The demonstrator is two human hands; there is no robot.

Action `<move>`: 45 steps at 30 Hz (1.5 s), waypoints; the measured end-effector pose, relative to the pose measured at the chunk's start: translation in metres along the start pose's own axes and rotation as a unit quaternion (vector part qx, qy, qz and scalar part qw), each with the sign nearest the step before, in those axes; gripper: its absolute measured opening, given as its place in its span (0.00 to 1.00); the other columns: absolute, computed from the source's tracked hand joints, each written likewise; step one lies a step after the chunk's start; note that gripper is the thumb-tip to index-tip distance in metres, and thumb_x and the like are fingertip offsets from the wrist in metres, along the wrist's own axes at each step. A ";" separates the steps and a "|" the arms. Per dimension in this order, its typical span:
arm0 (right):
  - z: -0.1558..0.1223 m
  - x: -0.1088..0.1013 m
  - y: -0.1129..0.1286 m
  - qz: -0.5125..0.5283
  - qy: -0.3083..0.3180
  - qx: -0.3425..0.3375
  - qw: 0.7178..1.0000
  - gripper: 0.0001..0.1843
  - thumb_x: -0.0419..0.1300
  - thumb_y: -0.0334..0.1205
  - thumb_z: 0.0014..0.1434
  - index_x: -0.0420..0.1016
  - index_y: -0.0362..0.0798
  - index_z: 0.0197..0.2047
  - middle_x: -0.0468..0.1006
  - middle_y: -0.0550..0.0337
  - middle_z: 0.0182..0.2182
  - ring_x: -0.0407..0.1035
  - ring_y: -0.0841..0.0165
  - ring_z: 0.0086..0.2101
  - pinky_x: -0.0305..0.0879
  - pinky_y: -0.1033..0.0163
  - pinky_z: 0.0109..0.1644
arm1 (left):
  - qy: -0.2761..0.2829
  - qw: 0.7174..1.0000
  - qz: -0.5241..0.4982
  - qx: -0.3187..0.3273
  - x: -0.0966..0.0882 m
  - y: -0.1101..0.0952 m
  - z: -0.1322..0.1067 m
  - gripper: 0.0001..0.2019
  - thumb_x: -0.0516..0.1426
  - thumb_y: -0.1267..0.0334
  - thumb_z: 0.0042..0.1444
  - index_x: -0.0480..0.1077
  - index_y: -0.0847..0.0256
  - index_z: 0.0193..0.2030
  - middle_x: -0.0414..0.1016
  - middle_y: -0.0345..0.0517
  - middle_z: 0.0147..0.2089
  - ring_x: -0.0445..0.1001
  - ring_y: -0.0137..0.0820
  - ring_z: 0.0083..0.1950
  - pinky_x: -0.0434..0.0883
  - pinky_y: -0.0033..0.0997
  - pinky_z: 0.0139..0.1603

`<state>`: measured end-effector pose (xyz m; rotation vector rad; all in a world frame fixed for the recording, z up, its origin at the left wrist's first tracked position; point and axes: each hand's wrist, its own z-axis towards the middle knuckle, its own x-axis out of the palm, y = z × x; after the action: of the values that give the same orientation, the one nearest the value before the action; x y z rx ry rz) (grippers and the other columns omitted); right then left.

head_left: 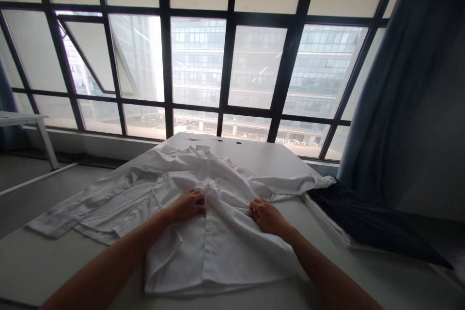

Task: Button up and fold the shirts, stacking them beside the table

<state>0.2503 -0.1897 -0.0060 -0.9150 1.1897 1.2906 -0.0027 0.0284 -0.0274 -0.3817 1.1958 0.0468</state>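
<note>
A white button-up shirt [232,247] lies spread on a white table, its hem toward me and its collar at the far end. One sleeve reaches out to the left and the other to the right; the body is wrinkled. My left hand [189,205] is closed on the fabric beside the button placket, near the middle of the shirt. At the shirt's right side, my right hand [268,215] pinches the cloth between curled fingers and thumb. Some of the fingertips on both hands are hidden.
Dark folded cloth [363,218] lies on white material at the table's right edge, close to the right cuff. The white table [261,152] extends toward large windows [198,63]. A blue curtain [378,121] hangs at right; another white table [22,118] stands at left.
</note>
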 end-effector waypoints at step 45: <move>0.019 -0.018 -0.057 0.087 -0.010 0.131 0.988 0.16 0.56 0.47 0.59 0.78 0.44 0.33 0.82 0.53 0.31 0.74 0.63 0.34 0.65 0.63 0.39 | 0.232 0.938 -0.243 -0.087 -0.062 -0.006 0.016 0.24 0.54 0.41 0.58 0.71 0.64 0.32 0.73 0.42 0.29 0.69 0.28 0.30 0.67 0.27 0.33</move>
<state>0.3108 -0.1809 0.0078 -0.6168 1.4095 1.2392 -0.0100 0.0384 0.0361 -0.8702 1.5348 -0.3885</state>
